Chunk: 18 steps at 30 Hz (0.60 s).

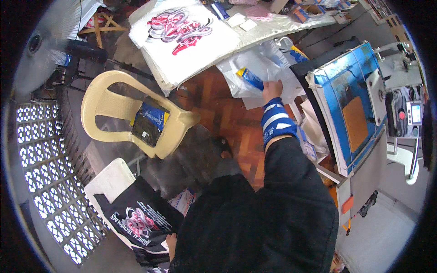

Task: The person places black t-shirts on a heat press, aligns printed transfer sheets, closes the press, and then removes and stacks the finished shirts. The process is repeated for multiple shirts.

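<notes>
Fingers of the right hand (pixel 272 89) close around the end of a blue-and-yellow packet (pixel 250 78), which lies among clear plastic bags (pixel 255 63) heaped at the near edge of a long worktable (pixel 291 25). The arm reaching to it wears a black sleeve with a blue-and-white striped cuff (pixel 276 122). The left hand (pixel 171 241) shows only in part at the lower edge of the view, touching a black printed T-shirt (pixel 136 218) that lies over a white board (pixel 111 182); how far that hand is open cannot be told. On the far end of the worktable lies a stack of white T-shirts (pixel 182 36), the top one printed in red and grey. Just right of the plastic bags stands a heat press (pixel 350 104) with a blue platen and an orange pad, its grey control head (pixel 405 113) at the right-hand side. Left of the person, on the wooden parquet floor (pixel 223 113), stands a cream plastic chair (pixel 136 113) with a packaged dark garment (pixel 149 122) lying on its seat. A pedestal fan (pixel 43 50) stands at the upper left.
</notes>
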{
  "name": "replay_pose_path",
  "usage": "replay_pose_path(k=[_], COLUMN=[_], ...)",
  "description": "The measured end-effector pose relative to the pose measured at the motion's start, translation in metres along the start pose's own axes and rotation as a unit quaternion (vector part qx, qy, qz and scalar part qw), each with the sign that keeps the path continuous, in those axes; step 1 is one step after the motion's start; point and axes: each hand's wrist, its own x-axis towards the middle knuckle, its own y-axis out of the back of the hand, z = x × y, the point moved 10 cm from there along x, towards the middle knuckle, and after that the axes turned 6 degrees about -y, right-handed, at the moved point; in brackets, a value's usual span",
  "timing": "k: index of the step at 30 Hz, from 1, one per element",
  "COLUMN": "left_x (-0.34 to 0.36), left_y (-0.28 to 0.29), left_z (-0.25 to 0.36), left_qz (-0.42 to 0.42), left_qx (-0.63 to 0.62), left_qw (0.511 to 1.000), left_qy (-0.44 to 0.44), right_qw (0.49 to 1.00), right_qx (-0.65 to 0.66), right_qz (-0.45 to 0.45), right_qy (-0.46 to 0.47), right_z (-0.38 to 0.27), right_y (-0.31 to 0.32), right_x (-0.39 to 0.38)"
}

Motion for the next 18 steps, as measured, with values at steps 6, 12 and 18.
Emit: replay_pose_path(k=[6, 12, 18], left_x=[-0.014, 0.002, 0.032], left_y=[-0.011, 0.032, 0.160], left_z=[-0.006, -0.045, -0.126], left_qz=[0.002, 0.085, 0.381], left_qx=[-0.039, -0.115, -0.121], left_qw=[0.999, 0.982, 0.893], left_qy=[-0.025, -0.123, -0.206], right_qw=[0.945, 0.976, 0.986], right_qx=[0.058, -0.012, 0.167], right_qz=[-0.158, -0.130, 0.011], right_qy=[-0.281, -0.171, 0.023], right_z=[0.027, 0.021, 0.019], right_y=[0.012, 0.054, 0.052], right_x=[-0.011, -0.080, -0.241])
